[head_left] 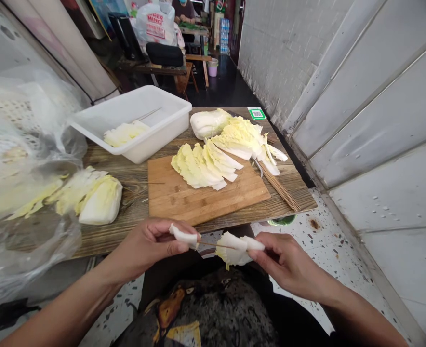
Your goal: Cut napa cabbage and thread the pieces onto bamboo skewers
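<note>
Over my lap, my left hand (169, 237) pinches a curled white piece of napa cabbage (183, 236) between thumb and fingers. A thin wooden skewer (209, 243) runs between that piece and the cabbage leaf (236, 248) on the other side. My right hand (280, 258) is closed on the white end of this leaf. Whether its fingers also touch the skewer is hidden. Just beyond both hands, a wooden cutting board (169, 205) carries a fanned row of cut cabbage leaves (204, 166).
A white plastic tub (169, 120) at the back left holds some cabbage and skewers. Half a cabbage (100, 200) lies left, beside clear plastic bags (28, 125). More cabbage (240, 137) and a skewer bundle (280, 188) are at the right. A wall (375, 130) flanks the table.
</note>
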The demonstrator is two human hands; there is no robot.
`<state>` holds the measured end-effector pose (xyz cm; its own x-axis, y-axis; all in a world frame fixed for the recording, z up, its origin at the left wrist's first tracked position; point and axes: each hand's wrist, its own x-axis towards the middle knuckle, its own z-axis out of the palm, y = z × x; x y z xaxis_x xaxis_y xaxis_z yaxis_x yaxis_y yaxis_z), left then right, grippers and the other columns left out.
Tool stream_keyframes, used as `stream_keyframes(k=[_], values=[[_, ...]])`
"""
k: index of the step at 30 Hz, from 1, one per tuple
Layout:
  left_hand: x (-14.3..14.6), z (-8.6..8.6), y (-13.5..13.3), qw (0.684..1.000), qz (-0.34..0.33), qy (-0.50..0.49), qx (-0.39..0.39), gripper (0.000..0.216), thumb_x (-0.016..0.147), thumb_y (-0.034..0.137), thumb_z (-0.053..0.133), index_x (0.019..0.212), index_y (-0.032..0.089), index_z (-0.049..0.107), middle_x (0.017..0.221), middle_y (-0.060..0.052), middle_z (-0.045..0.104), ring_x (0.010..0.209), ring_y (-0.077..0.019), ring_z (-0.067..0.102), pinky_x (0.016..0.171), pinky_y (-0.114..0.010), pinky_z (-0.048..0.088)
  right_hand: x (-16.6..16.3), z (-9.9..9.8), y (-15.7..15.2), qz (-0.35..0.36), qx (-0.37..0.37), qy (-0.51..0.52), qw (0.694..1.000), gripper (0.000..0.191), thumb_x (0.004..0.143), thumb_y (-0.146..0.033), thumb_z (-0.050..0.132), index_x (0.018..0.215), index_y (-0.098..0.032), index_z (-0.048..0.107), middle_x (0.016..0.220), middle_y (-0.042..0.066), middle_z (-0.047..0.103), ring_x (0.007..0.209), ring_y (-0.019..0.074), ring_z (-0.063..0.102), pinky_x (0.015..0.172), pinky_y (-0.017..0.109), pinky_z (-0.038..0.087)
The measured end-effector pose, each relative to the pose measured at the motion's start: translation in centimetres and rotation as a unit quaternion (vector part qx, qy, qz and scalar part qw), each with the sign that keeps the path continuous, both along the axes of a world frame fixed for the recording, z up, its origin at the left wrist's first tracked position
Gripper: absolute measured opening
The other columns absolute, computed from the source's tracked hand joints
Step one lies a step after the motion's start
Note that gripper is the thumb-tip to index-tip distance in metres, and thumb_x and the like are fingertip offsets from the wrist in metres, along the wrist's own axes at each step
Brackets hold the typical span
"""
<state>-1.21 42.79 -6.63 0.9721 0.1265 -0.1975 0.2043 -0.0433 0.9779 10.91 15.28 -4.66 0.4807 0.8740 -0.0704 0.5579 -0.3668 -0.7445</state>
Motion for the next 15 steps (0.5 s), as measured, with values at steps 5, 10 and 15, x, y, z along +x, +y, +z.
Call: stream_keyframes(k=[5,10,15], values=[[-1.6,1.9,-0.3,0.946,-0.021,-0.189,0.264,0.018,0.078,0.014,0.071,0.084,0.030,0.076,0.088,0.001,0.075,0.082,-0.0136,0.071,0.076,-0.021,0.054,-0.8,1.0,-1.1,0.072,0.074,-0.202,0.974,0.022,0.103,-0.023,0.041,0.093,-0.017,0.058,0.073,0.000,0.062,0.057,0.0117,0.054,0.055,0.026,0.038],[-4.1,2.8,-1.7,0.878,-0.109,-0.207,0.417,0.012,0.090,0.023,0.062,0.099,0.028,0.068,0.091,0.003,0.077,0.090,-0.0130,0.070,0.086,-0.019,0.054,-1.9,2.0,-1.7,0.119,0.057,-0.302,0.944,0.025,0.103,-0.017,0.037,0.094,-0.013,0.060,0.067,0.001,0.063,0.053,0.0135,0.054,0.050,0.029,0.038],[-6.0,2.5,-2.4,0.850,-0.152,-0.197,0.465,0.027,0.100,0.025,0.043,0.117,0.028,0.064,0.111,0.004,0.075,0.102,-0.0120,0.065,0.096,-0.018,0.046,-2.1,2.6,-2.1,0.156,0.040,-0.307,0.938,0.026,0.103,-0.014,0.037,0.095,-0.012,0.061,0.065,0.002,0.062,0.051,0.0139,0.051,0.048,0.031,0.039]])
